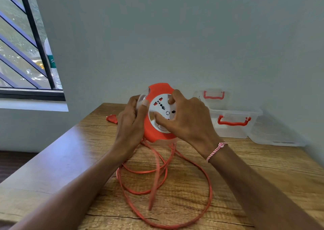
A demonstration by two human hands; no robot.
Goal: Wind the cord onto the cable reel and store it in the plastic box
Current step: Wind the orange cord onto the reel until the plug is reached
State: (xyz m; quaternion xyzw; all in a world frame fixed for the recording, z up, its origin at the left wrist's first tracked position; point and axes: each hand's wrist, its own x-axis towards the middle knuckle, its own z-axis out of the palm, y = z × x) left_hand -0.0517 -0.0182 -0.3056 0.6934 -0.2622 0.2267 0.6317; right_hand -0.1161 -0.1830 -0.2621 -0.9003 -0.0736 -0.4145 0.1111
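An orange cable reel (pixel 154 133) with a white socket face is held upright above the wooden table. My left hand (pixel 130 123) grips its left rim and clear back. My right hand (pixel 185 119) rests on the white face with fingers pressed into it. The flat orange cord (pixel 208 184) hangs from under the reel and lies in loose loops on the table in front of me. The cord's orange plug (pixel 111 118) lies on the table behind my left hand. A clear plastic box (pixel 233 123) with an orange handle stands at the back right.
A second clear box (pixel 213 96) with an orange handle stands behind the first against the wall. A clear lid (pixel 275 133) lies flat to the right of the boxes. The table (pixel 61 159) edge runs diagonally at the left, beneath a barred window (pixel 22 54).
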